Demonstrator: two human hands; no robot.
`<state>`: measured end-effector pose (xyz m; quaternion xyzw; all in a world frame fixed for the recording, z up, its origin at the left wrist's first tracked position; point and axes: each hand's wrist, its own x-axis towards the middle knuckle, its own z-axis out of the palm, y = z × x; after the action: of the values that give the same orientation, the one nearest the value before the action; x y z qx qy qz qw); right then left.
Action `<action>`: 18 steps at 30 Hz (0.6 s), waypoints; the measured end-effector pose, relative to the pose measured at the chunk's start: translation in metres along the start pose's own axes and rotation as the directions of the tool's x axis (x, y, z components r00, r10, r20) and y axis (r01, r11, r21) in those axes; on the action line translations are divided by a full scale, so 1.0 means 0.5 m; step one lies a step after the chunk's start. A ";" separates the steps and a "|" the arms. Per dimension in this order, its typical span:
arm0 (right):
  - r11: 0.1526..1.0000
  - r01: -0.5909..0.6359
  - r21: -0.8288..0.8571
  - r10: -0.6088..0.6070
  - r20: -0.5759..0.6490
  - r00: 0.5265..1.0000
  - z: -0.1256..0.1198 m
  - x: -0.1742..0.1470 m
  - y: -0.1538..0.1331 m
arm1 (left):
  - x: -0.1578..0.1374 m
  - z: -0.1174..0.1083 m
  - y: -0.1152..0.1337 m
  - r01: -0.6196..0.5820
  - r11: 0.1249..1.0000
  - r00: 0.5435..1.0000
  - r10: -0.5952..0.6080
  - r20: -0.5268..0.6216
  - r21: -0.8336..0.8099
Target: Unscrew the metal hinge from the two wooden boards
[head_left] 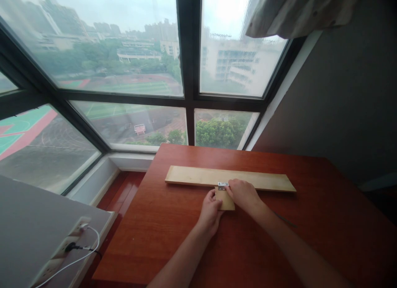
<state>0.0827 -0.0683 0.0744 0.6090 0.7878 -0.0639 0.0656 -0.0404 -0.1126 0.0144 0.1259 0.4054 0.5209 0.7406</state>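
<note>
My left hand (211, 211) is closed around the left side of a small pale wooden board (227, 203), thumb on its face. At the board's far edge sits a small silver metal bracket (222, 184) with screw holes, bent or hinged along its middle. My right hand (245, 193) pinches the bracket's right end against the board, its fingertips partly hiding that end. Just beyond both hands, a long pale wooden plank (198, 175) lies across the reddish-brown table (149, 238). Whether the bracket touches the plank, I cannot tell.
A thin dark strip (287, 220) lies on the table beside my right forearm. Large windows (124, 126) rise behind the table, with a curtain (297, 15) at upper right. At lower left, a wall socket strip (60, 250) holds a black plug and a white cable.
</note>
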 end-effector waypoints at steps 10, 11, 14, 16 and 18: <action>0.997 0.056 0.051 -0.057 0.008 0.998 -0.022 -0.001 0.002 | -0.001 0.003 0.001 -0.003 1.000 1.000 0.003 0.017 0.011; 0.996 0.056 0.065 -0.057 0.006 0.998 -0.025 -0.001 0.005 | -0.002 0.003 0.001 -0.002 1.000 1.000 0.002 0.015 0.011; 0.992 0.054 0.111 -0.055 -0.001 0.999 -0.031 -0.005 0.021 | -0.003 0.003 0.001 -0.002 1.000 1.000 0.002 0.007 0.006; 0.989 0.048 0.138 -0.048 -0.002 0.999 -0.029 -0.012 0.037 | -0.002 0.002 0.001 -0.002 1.000 1.000 0.002 0.004 0.004; 0.986 0.033 0.161 -0.035 0.009 0.999 -0.021 -0.021 0.054 | -0.001 0.001 -0.001 0.002 1.000 1.000 -0.002 0.005 0.001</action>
<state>0.1114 -0.0696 0.0861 0.5984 0.7901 -0.1317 0.0198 -0.0398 -0.1129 0.0148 0.1269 0.4039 0.5199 0.7419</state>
